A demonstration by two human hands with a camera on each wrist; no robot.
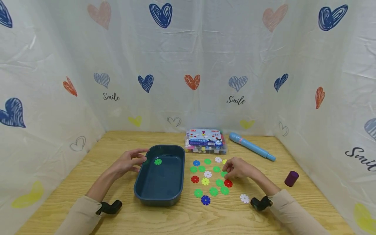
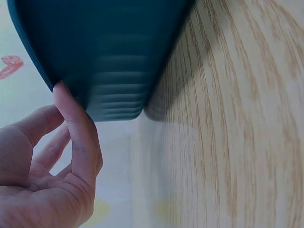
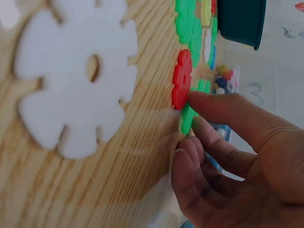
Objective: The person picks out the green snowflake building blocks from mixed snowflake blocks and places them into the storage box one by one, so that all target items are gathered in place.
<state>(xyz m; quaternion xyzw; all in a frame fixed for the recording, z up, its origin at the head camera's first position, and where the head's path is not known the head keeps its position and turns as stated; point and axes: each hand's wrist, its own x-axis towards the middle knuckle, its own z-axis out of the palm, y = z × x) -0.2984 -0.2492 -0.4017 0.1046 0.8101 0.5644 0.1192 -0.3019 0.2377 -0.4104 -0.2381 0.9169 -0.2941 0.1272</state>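
Observation:
At the left, my left hand (image 1: pixel 131 161) grips the rim of a dark teal tray (image 1: pixel 138 195) with its fingertips. The left wrist view shows one fingertip (image 2: pixel 61 89) against the tray's outer wall, just at the rim. One green snowflake disc (image 1: pixel 158 162) lies inside the tray. My right hand (image 1: pixel 239 168) is low over the scattered discs, thumb and forefinger at opposite edges of a green snowflake disc (image 3: pixel 188 119). Just beside the thumb is a red snowflake disc (image 3: pixel 182 80). A white snowflake disc (image 3: pixel 76 78) lies nearer that wrist.
Between tray and right hand lie several green, white, yellow, red and blue discs, among them a dark blue disc (image 1: pixel 205 200). Behind them stands a clear box of parts (image 1: pixel 205 142). A light blue tube (image 1: pixel 252 147) and a purple cylinder (image 1: pixel 291 179) are at the right.

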